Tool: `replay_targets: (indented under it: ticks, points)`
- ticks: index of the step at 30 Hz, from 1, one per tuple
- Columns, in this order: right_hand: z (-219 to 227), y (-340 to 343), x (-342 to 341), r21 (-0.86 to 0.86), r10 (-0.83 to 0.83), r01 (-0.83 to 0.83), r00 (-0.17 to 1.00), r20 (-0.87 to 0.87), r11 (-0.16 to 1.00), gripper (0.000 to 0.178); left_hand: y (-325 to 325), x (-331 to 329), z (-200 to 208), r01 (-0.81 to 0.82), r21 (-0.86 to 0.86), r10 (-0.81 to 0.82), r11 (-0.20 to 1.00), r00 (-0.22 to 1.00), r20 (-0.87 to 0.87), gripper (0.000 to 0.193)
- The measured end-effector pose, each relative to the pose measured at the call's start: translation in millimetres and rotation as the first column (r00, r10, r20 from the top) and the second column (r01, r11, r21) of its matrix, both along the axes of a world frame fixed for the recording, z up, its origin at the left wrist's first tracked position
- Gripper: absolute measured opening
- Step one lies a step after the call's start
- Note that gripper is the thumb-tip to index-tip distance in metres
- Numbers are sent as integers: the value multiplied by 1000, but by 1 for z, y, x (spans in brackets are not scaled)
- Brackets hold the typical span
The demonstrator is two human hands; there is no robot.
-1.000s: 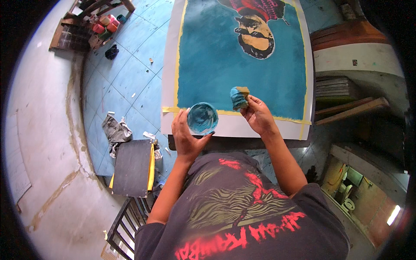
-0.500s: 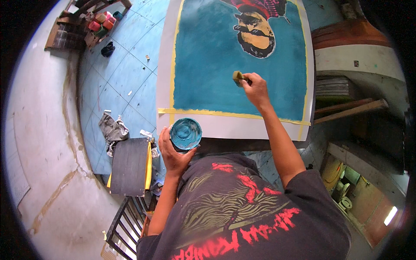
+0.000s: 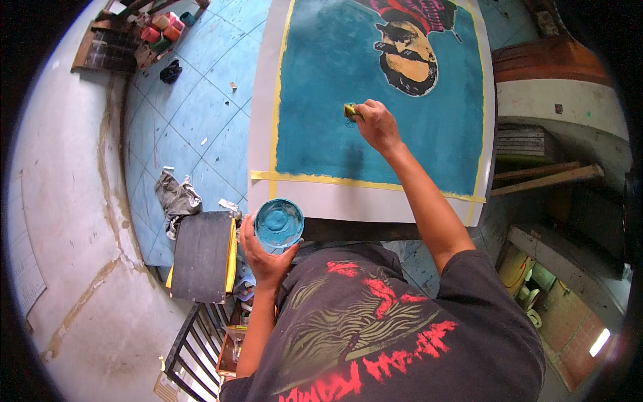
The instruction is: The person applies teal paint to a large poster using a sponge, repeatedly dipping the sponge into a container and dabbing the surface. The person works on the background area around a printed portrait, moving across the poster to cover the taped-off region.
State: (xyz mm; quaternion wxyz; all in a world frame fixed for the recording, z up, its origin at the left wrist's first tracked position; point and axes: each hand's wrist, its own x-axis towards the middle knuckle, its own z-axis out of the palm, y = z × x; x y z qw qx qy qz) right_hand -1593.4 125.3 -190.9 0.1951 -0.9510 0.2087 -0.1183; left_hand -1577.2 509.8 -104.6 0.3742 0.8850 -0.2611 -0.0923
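My right hand (image 3: 379, 126) grips a short paintbrush (image 3: 349, 111) with a yellowish band, held over the teal background of a painting (image 3: 315, 144). Teal-tinged bristles show just beneath that band and seem to meet the surface. The painting has a head in black and tan, upside down to me, with a red and black garment. Yellow masking tape (image 3: 375, 184) frames the painted area on a white sheet (image 3: 348, 208). My left hand (image 3: 266, 262) cups a round tub of teal paint (image 3: 278, 223) just off the sheet's near left corner, its open top facing up.
Left of the painting is a blue tiled floor (image 3: 201, 110) with a crumpled grey cloth (image 3: 177, 199). A dark board (image 3: 201, 258) lies near my left forearm, above a black slatted rail (image 3: 194, 342). Coloured paint pots (image 3: 161, 27) stand far left; wooden planks (image 3: 549, 177) lie at right.
My right hand has moved left and slightly away with the brush across the teal area. The paint tub has shifted slightly left and nearer. The whole view has shifted a little.
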Motion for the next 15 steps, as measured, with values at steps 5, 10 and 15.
replay_targets:
  ticks: [5, 10, 15]
  points:
    - [-3, -21, 19, 21, 25, -26, 1000, 17, 999, 6, 4, 2, 2, -15, 31, 15, 999, 1000, 2, 104]
    - [-17, -57, 48, -9, 78, -80, 989, -127, 997, 10, 10, 3, 3, -34, 50, 34, 998, 999, -2, 104]
    - [-14, -93, 83, -34, 19, -18, 999, 32, 999, 13, 15, 3, 4, -68, 76, 68, 995, 998, -4, 105]
